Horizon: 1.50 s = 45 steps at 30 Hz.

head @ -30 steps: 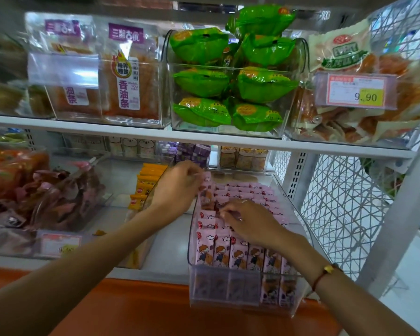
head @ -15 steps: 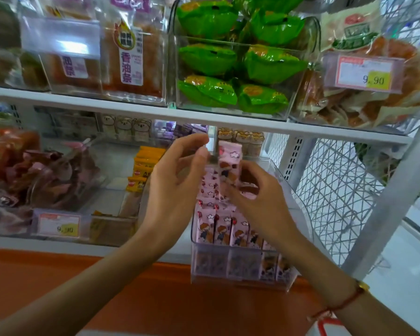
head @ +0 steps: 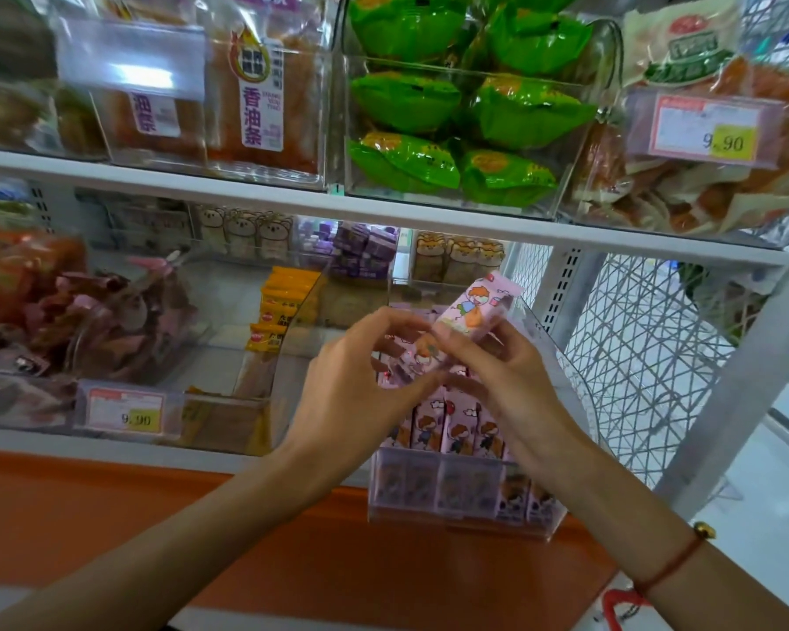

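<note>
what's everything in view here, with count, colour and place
pink packet: one, pink with cartoon child, held above the clear bin
clear bin: one, see-through, lower shelf, right
stocked packets: many, pink, upright rows inside the clear bin
green packets: at least six, green, upper shelf tub, middle
fried-dough packs: two, orange-brown, upper shelf, left
yellow packets: several, yellow, lower shelf, left of clear bin
price tags: two, white and yellow, upper right and lower left
bracelet: one, red cord, gold bead, right wrist
left hand: one, holds the pink packet's lower end
right hand: one, pinches the pink packet's middle
</note>
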Motion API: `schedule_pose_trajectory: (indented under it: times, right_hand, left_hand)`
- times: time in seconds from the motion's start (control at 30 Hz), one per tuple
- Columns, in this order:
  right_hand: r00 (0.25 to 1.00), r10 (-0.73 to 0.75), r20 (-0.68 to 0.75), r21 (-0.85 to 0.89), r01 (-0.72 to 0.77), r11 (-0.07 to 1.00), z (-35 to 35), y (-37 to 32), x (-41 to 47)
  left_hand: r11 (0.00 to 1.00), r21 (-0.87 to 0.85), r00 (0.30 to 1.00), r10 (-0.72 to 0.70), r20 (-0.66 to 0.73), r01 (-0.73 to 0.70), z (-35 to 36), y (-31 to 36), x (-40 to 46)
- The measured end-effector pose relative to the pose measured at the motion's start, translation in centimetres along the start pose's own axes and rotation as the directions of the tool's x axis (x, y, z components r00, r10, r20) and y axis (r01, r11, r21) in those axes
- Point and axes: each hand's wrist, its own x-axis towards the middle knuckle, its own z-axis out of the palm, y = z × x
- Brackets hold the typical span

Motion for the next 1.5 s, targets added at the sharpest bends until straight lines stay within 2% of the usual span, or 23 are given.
schedule_pose_trajectory:
  times: [0.1,0.17,0.33,0.43,0.5,0.6,0.67,0.73,0.8,0.9,0.97,1.03,1.17,1.3,1.37,1.43,1.5]
  right_hand:
    - [0.994,0.006,0.110,0.124,-0.020,0.992,-0.4,-0.3,0.0]
    - [0.994,0.001,0.113,0.148,-0.018,0.989,-0.7,-0.3,-0.1]
    - [0.993,-0.099,-0.063,-0.063,0.095,0.993,-0.4,0.4,-0.4]
    - [0.991,-0.117,-0.061,-0.107,0.110,0.988,-0.4,0.3,-0.4]
    - [0.997,-0.080,-0.017,-0.071,0.079,0.994,-0.7,0.1,-0.2]
    - [0.999,-0.038,-0.003,-0.065,0.038,0.997,-1.2,-0.2,0.0]
    - [1.000,0.000,0.001,-0.080,0.000,0.997,-1.3,-0.1,0.0]
    - [1.000,0.026,0.016,-0.083,-0.025,0.996,-1.2,0.1,0.0]
    - [0.999,0.009,0.046,-0.082,-0.005,0.997,-1.1,0.0,0.0]
    - [0.985,-0.061,0.163,-0.021,0.065,0.998,-0.9,-0.4,-0.1]
    - [0.969,-0.107,0.223,0.004,0.108,0.994,-0.8,-0.5,-0.3]
    - [0.964,-0.133,0.232,0.016,0.133,0.991,-0.9,-0.6,-0.4]
    - [0.959,-0.168,0.229,0.014,0.170,0.985,-0.8,-0.5,-0.4]
    - [0.983,-0.162,0.087,-0.043,0.167,0.985,-0.5,-0.4,-0.4]
    - [0.991,-0.120,0.051,0.004,0.120,0.993,-0.7,-0.5,-0.4]
    - [0.997,-0.048,0.065,0.147,0.038,0.988,-1.1,-0.7,-0.3]
    - [0.997,0.006,0.076,0.259,-0.025,0.966,-1.2,-0.9,-0.2]
  left_hand:
    - [0.999,0.004,0.999,-0.033,-0.007,0.033,-0.1,0.0,0.0]
    - [0.997,0.050,0.998,-0.066,-0.004,0.066,-0.1,-0.4,-0.1]
    - [0.990,0.138,0.999,0.025,0.023,-0.028,0.1,-0.4,-0.2]
    - [0.997,0.074,0.999,0.024,0.028,-0.026,0.3,-0.1,-0.2]
    - [0.998,-0.048,0.998,-0.037,0.047,0.039,0.3,0.2,0.1]
    - [0.913,-0.315,0.956,-0.199,0.215,0.261,0.0,0.5,0.6]
    - [0.839,-0.386,0.911,-0.274,0.307,0.383,0.0,0.6,0.6]
    - [0.817,-0.396,0.894,-0.296,0.335,0.419,-0.1,0.3,0.7]
    - [0.840,-0.382,0.908,-0.272,0.319,0.386,-0.3,0.2,0.7]
    - [0.974,-0.172,0.982,-0.123,0.141,0.146,-0.6,-0.3,0.8]
    - [0.996,-0.084,0.999,-0.020,0.029,0.023,-0.9,-0.4,0.9]
    - [0.996,-0.085,1.000,0.020,-0.014,-0.021,-1.1,-0.7,0.9]
    - [0.997,-0.070,0.999,-0.016,-0.039,0.013,-1.0,-0.7,0.8]
    - [0.997,0.057,0.995,0.058,-0.079,-0.054,-1.2,-0.3,0.8]
    - [0.992,0.096,0.994,0.089,-0.058,-0.083,-1.2,-0.1,0.9]
    - [0.998,0.063,1.000,0.008,-0.028,-0.006,-1.0,-0.1,0.8]
    - [0.986,-0.081,0.989,-0.147,0.020,0.149,-0.9,0.0,0.9]
